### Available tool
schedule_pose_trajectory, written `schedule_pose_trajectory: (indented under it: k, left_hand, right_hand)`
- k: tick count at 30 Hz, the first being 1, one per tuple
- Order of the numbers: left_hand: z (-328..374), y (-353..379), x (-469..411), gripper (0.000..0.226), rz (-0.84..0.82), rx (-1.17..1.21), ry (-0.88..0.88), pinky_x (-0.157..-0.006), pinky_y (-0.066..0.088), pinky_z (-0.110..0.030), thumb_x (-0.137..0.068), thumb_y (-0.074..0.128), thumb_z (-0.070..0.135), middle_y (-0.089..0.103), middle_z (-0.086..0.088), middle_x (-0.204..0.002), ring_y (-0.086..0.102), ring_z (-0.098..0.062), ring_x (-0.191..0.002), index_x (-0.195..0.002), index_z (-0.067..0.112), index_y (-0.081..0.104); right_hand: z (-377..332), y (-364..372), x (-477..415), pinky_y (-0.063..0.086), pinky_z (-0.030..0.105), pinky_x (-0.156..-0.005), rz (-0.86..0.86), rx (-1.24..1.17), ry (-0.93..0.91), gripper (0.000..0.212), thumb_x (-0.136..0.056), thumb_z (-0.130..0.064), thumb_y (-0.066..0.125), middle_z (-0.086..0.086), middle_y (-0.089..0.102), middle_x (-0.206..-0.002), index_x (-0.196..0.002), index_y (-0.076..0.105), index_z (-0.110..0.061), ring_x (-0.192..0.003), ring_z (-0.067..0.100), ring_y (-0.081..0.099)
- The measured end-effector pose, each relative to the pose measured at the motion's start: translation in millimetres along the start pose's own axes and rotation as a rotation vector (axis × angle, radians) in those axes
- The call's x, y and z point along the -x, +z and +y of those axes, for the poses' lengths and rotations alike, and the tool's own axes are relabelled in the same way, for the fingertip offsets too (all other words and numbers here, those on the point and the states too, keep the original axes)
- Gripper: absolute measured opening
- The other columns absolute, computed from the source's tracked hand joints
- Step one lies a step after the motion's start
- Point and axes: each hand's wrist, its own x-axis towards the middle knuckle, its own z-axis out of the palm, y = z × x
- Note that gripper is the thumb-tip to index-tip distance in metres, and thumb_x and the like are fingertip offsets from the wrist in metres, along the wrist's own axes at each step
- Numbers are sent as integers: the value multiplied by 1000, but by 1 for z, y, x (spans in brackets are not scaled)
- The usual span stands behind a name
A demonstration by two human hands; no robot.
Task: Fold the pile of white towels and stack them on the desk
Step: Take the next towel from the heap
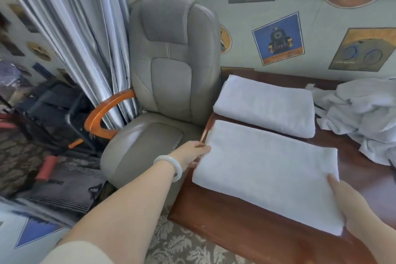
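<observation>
A folded white towel (265,174) lies flat on the brown wooden desk (231,236), near its front. My left hand (192,153) holds its left end, thumb on top and fingers under the edge. My right hand (351,206) grips the towel's right end, thumb on top and the other fingers hidden beneath it. A second folded white towel (265,105) lies behind it, closer to the wall. A crumpled pile of white towels (362,113) sits at the desk's right side.
A grey leather office chair (169,83) with orange wooden armrests stands close against the desk's left edge. Grey curtains (81,34) hang behind it. Dark bags and clutter fill the floor at left. A wall with posters runs behind the desk.
</observation>
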Motion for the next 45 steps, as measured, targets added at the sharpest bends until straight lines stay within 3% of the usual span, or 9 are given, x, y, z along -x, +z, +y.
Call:
schedule_pose_trajectory:
  k: [3,9,17,23,28,34,38,42,45]
  left_hand:
    - [4,-10,5,33,-121,4,4,-88,57,-36,-94,65,22,72,-2,-114,68,-13,-88,-125,12,63]
    - [21,-11,11,52,-53,23,88,-100,50,-49,-81,72,22,71,0,-118,66,-26,-108,-132,16,62]
    - [-6,-8,1,41,71,88,11,-79,57,-34,-89,70,14,72,-2,-105,66,-15,-88,-129,8,62]
    - [4,-3,6,40,74,85,7,-83,51,-28,-97,60,16,66,-11,-126,64,-22,-108,-135,5,57]
    - [-9,18,8,45,23,239,-110,-96,47,-32,-104,49,30,59,-7,-137,58,-23,-122,-142,6,49]
    - [-12,23,-5,68,65,121,-58,-112,39,-42,-93,50,49,48,1,-148,51,-22,-130,-153,22,34]
    - [-13,37,0,56,61,39,12,-111,40,-42,-103,41,41,46,1,-149,51,-24,-130,-155,27,25]
    - [-3,47,3,65,269,-468,70,-116,28,-41,-105,35,30,15,-3,-164,27,-30,-146,-158,22,-2]
    - [11,73,10,65,439,-1088,372,-123,7,-44,-105,30,19,-12,-4,-165,-6,-26,-152,-156,18,-10]
  right_hand:
    - [35,-17,-35,51,54,-92,-36,-115,29,82,-62,-76,69,9,68,-112,-119,62,-17,-96,34,67]
    - [22,-18,-31,54,67,-69,-63,-273,-92,40,-85,-55,66,-2,76,-90,-109,68,-23,-71,25,74]
    - [36,-11,-44,45,68,-95,-127,-124,53,130,1,-82,77,13,72,-108,-112,65,-18,-100,36,67]
    - [48,-22,-86,48,70,-88,-59,-114,46,115,-17,-87,75,12,71,-110,-108,66,-16,-97,38,68]
    - [6,10,-26,46,60,-98,18,-31,67,37,-93,-49,60,20,63,-116,-89,59,-12,-104,42,62]
    - [-19,17,-8,39,52,-98,255,640,-362,47,-96,-22,54,29,49,-133,-139,47,-3,-120,47,46]
    - [-2,32,-7,21,56,-115,42,1005,-648,47,-104,-17,39,31,20,-156,-148,37,-3,-143,51,20]
    - [1,32,-9,35,60,-109,-26,945,-567,41,-93,-6,60,29,33,-149,-131,49,5,-137,51,19]
    - [0,30,-13,10,50,-121,-56,995,-541,53,-105,-28,42,20,4,-162,-152,27,-10,-148,43,0]
